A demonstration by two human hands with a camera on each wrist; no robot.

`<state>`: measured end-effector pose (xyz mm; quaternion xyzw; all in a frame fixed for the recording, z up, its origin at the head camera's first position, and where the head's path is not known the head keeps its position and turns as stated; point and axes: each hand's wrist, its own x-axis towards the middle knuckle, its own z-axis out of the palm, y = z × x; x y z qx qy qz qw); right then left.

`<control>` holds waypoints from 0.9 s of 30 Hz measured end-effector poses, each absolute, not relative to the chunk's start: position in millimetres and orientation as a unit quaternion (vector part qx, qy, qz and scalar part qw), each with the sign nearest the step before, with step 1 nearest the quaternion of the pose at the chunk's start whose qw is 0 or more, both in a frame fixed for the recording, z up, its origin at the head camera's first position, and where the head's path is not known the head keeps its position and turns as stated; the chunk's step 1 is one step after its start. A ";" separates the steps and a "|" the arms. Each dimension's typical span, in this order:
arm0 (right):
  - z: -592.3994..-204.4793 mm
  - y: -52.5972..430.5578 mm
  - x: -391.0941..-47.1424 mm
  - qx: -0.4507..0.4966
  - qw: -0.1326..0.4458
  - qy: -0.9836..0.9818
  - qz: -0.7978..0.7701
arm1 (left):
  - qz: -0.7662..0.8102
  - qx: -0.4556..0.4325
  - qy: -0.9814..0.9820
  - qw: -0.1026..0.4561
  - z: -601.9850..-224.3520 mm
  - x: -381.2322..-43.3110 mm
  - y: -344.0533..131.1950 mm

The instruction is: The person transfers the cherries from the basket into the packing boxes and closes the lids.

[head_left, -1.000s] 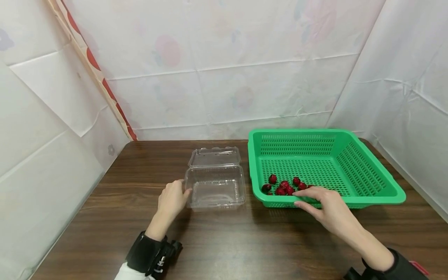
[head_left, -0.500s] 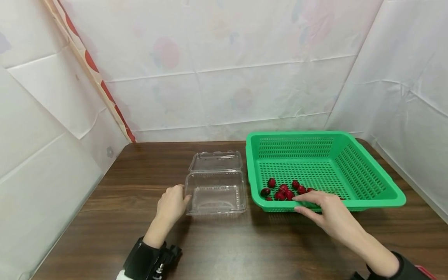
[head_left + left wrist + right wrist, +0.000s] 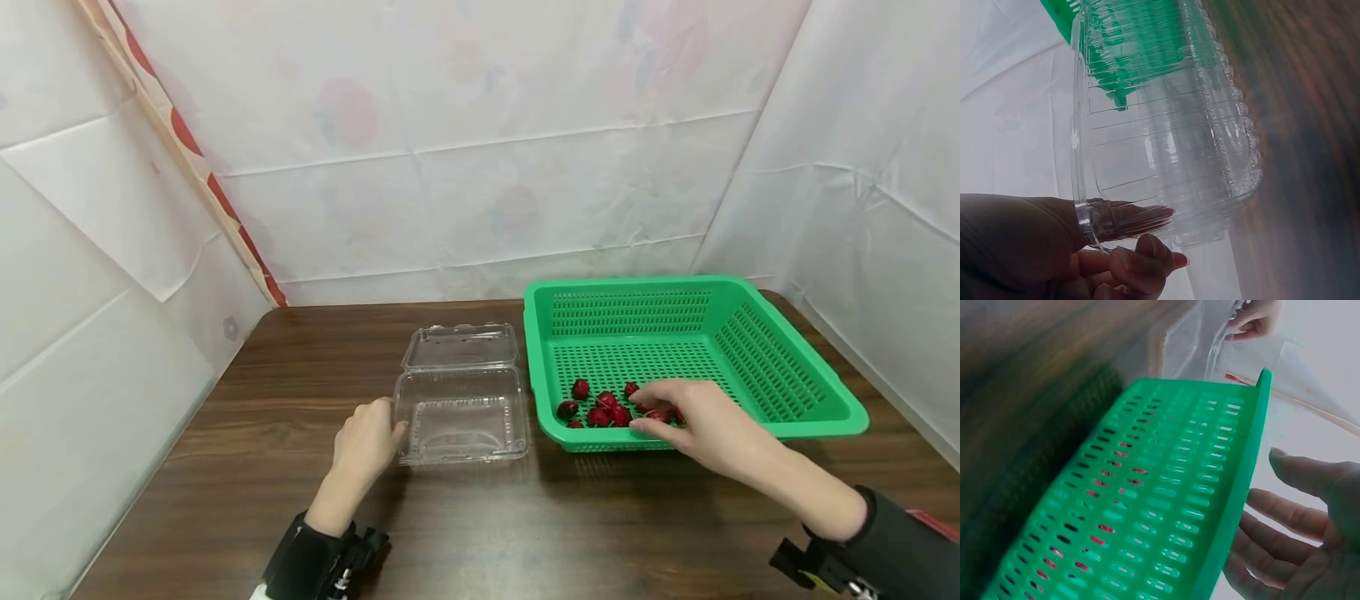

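My left hand (image 3: 365, 442) grips the left side of a clear plastic clamshell container (image 3: 459, 417), whose lid lies folded back behind it. In the left wrist view, the thumb is inside the container wall (image 3: 1172, 144) and the curled fingers are outside. Dark red cherries (image 3: 600, 416) lie along the near left part of a green plastic basket (image 3: 795, 429). Over the basket's near rim reaches my right hand (image 3: 708, 421), thumb and fingers apart just above several cherries. From the right wrist view, the fingers look loosely bent beside the basket wall (image 3: 1250, 437), which hides most of the fruit.
Container and basket stand side by side on a dark wood-grain table (image 3: 480, 533), a narrow gap between them. Pale, faintly patterned sheeting (image 3: 480, 200) hangs behind and along both sides. A black strap with a camera (image 3: 322, 550) wraps the left wrist.
My right hand has risen from the basket's near rim and come inward over the cherries. The left hand keeps its hold on the container. The head view has shifted slightly.
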<state>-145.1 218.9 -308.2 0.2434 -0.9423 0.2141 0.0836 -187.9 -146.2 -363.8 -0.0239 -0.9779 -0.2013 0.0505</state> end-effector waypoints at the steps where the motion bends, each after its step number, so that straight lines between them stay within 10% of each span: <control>1: -306.4 218.7 -147.8 0.247 0.079 -0.941 0.217 | -0.200 -0.023 -0.978 0.049 -363.5 -187.6 -146.0; 27: -312.9 189.4 -203.8 0.240 -0.013 -0.961 0.134 | -0.176 -0.020 -0.983 0.041 -361.0 -185.0 -144.7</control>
